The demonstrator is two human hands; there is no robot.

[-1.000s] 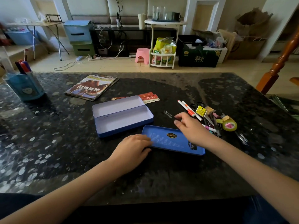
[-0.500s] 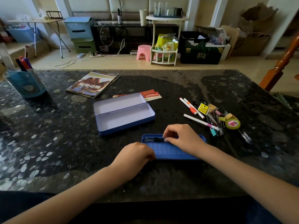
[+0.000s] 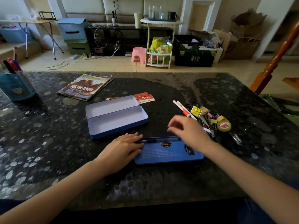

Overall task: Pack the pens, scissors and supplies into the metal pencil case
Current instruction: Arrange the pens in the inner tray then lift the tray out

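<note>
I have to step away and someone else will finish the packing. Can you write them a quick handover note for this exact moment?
Left hand: flat and open, resting on the left end of the blue tray.
Right hand: empty, fingers loosely curled, above the table between tray and supply pile.
Done: one black pen lies along the tray's far edge.
Left: the white markers, tape roll, scissors and other small supplies in the pile. The open metal case sits empty beyond the tray.
</note>
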